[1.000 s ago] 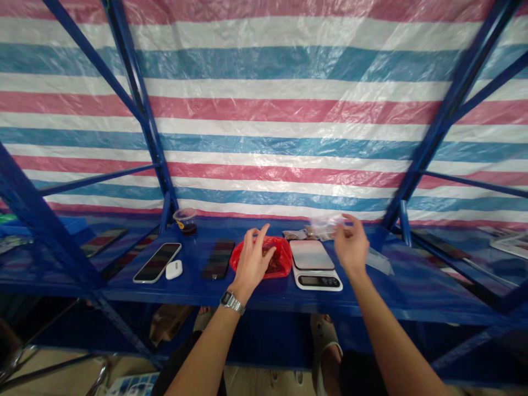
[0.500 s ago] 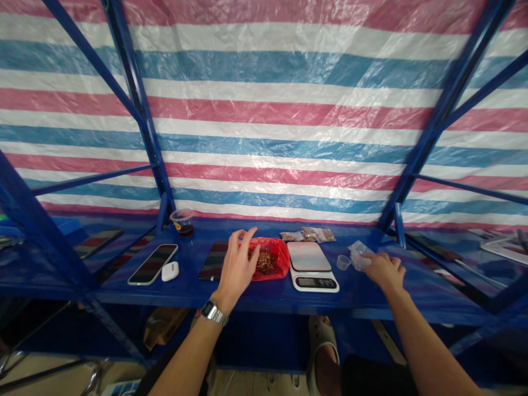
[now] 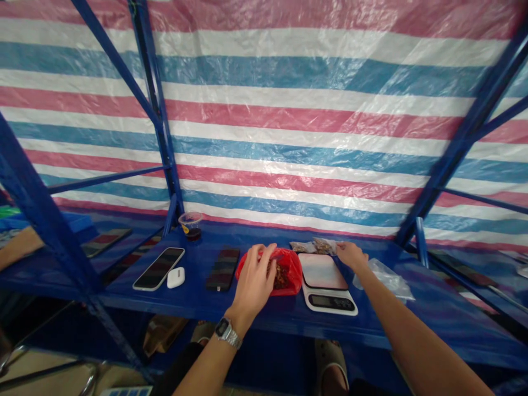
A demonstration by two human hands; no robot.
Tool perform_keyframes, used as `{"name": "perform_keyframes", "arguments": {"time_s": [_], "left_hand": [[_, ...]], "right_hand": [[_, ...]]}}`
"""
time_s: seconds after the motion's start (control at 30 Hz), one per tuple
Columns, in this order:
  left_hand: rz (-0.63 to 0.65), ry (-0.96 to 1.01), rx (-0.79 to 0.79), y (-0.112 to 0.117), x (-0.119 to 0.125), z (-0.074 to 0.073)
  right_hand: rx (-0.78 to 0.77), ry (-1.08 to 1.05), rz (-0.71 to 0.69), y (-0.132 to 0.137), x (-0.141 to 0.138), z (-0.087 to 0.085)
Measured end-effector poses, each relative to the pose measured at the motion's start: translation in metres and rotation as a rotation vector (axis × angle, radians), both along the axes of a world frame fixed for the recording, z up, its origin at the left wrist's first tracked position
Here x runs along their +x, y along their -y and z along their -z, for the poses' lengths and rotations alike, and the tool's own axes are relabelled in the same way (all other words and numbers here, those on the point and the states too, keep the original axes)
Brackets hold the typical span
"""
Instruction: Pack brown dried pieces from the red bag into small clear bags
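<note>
The left hand (image 3: 252, 283) is gripping the rim of a red plastic bag (image 3: 286, 275), its fingers (image 3: 264, 258) closing over the limp film. Dried brown pieces (image 3: 281, 276) are showing just beside those fingers and are apparently loose and light, so the gathered rim is offering the safest hold. The right hand (image 3: 350, 256) is touching down just right of small packets (image 3: 313, 246), its fingers partly hidden; closure cannot be determined. A digital kitchen scale (image 3: 324, 286) is sitting just below those fingers on a blue shelf (image 3: 272, 319).

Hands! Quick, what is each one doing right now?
Left hand: closed, holding the edge of the red plastic bag.
Right hand: partly closed, at the small clear packets; cannot tell if it holds them.
</note>
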State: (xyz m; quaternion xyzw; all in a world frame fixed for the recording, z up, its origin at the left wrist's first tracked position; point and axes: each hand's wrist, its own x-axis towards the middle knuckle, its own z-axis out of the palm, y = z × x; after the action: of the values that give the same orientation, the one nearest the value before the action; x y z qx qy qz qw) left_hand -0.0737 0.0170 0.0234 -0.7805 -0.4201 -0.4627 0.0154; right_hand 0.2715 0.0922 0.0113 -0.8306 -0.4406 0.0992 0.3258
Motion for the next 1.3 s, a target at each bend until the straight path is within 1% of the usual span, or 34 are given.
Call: {"name": "perform_keyframes", "arguments": {"time_s": [0.13,0.2,0.27,0.37,0.4,0.43,0.47,0.53,0.6,0.63,0.7,0.77,0.83,1.0,1.1,1.17,1.23,1.3], "left_hand": [[0.024,-0.001,-0.004,-0.001,0.001,0.001],[0.038,0.011,-0.027,0.001,0.001,-0.002],[0.069,0.046,-0.074,0.003,0.003,-0.005],[0.179,0.180,-0.198,0.003,0.009,-0.007],[0.229,0.248,-0.255,0.002,0.013,-0.006],[0.281,0.323,-0.317,0.001,0.017,-0.005],[0.332,0.400,-0.381,0.000,0.021,-0.003],[0.429,0.534,-0.500,-0.002,0.030,0.000],[0.497,0.616,-0.569,-0.002,0.036,0.003],[0.511,0.634,-0.575,-0.002,0.038,0.004],[0.513,0.617,-0.549,-0.001,0.038,0.005],[0.509,0.562,-0.522,-0.001,0.036,0.005],[0.520,0.522,-0.533,-0.003,0.033,0.005],[0.596,0.563,-0.598,-0.005,0.028,0.000],[0.600,0.551,-0.623,-0.006,0.025,-0.005],[0.570,0.489,-0.591,-0.007,0.022,-0.007],[0.529,0.393,-0.520,-0.008,0.019,-0.008],[0.489,0.298,-0.457,-0.010,0.015,-0.010]], "right_hand": [[0.037,-0.162,0.005,-0.014,0.010,-0.001],[0.079,-0.285,-0.024,-0.014,0.010,-0.003],[0.130,-0.415,-0.079,-0.009,0.004,-0.006],[0.201,-0.594,-0.222,0.012,-0.024,-0.014],[0.225,-0.652,-0.285,0.022,-0.038,-0.019],[0.273,-0.760,-0.380,0.033,-0.053,-0.023],[0.310,-0.822,-0.462,0.044,-0.071,-0.028],[0.317,-0.803,-0.568,0.067,-0.106,-0.037],[0.290,-0.747,-0.665,0.086,-0.137,-0.042],[0.286,-0.725,-0.693,0.093,-0.148,-0.043],[0.307,-0.699,-0.702,0.102,-0.161,-0.041],[0.338,-0.691,-0.670,0.106,-0.164,-0.038],[0.345,-0.687,-0.650,0.106,-0.162,-0.034],[0.329,-0.710,-0.727,0.103,-0.159,-0.035],[0.325,-0.745,-0.750,0.102,-0.161,-0.037],[0.312,-0.768,-0.762,0.102,-0.162,-0.036],[0.285,-0.781,-0.774,0.101,-0.166,-0.034],[0.276,-0.784,-0.757,0.098,-0.172,-0.029]]}}
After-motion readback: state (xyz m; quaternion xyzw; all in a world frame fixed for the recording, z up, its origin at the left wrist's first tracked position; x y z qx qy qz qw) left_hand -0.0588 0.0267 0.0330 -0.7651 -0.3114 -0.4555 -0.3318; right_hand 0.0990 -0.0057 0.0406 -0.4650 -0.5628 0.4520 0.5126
